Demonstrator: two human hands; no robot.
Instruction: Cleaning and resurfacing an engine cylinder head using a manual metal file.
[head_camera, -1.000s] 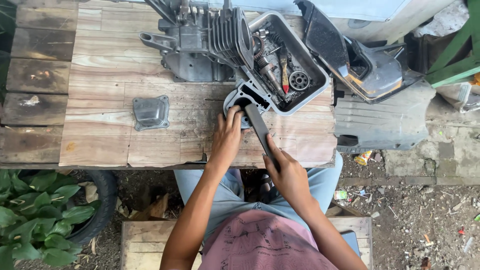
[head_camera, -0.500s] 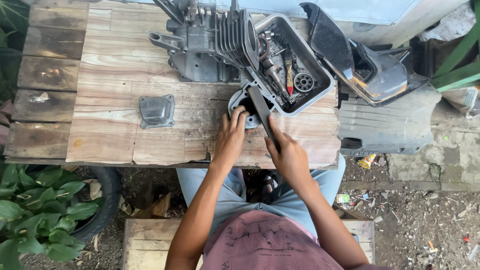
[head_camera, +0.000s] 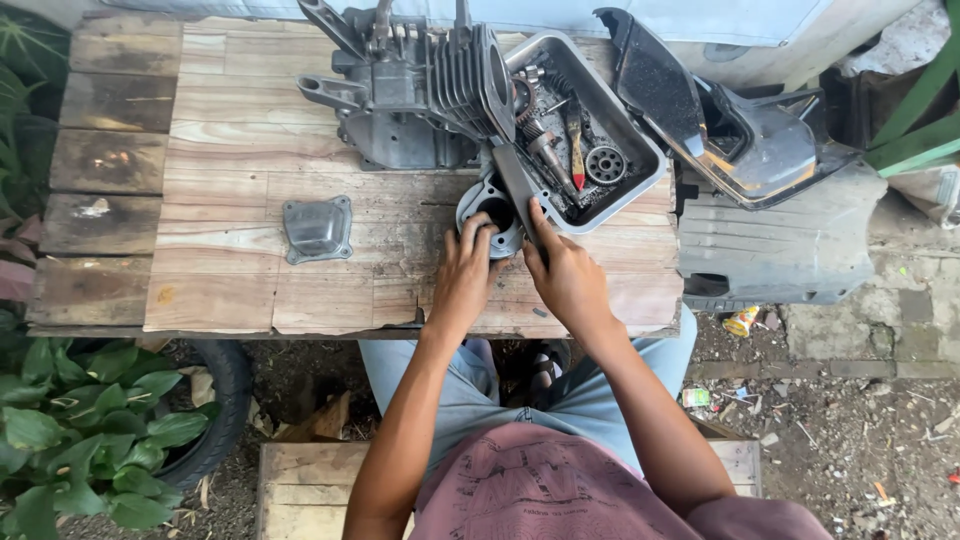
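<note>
- The grey cast-metal cylinder part with a round bore (head_camera: 492, 215) lies on the pale plank bench (head_camera: 230, 280), just beside the grey metal parts tray (head_camera: 640, 140).
- Left hand (head_camera: 468, 268) clasps its rim; right hand (head_camera: 562, 272) presses a dark flat bar (head_camera: 520, 185) (likely a gasket scraper).
- Probably heavy, rigid, oily: hold by the rim.

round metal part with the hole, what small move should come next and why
Probably steady the round metal part with the left hand and ease the flat bar down with the right hand: both hands sit on it beside the parts tray.
</note>
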